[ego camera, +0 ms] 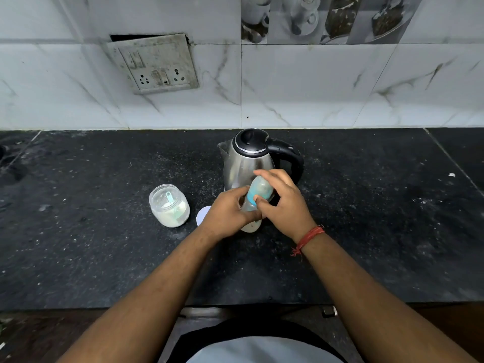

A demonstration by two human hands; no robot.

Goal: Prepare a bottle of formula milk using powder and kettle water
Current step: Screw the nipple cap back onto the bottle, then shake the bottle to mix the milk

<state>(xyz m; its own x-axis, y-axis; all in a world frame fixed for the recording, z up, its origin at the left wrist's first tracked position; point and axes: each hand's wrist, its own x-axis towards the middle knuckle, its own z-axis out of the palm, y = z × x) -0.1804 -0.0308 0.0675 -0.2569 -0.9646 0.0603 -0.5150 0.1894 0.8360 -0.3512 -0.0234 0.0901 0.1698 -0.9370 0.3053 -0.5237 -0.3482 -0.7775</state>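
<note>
Milk could spill if the bottle [252,226] tips, because it leans while its base rests on the counter [366,231]. Left hand [227,216] wraps its middle. Right hand [281,203] pinches the blue cap [258,191] on top. Beside sits the open powder jar [169,209]. Behind stands the kettle [248,161].

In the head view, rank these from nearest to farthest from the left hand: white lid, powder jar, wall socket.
From the left hand:
1. White lid, on the counter, partly hidden behind that hand.
2. Powder jar, farther left on the counter.
3. Wall socket, up on the tiles.
</note>
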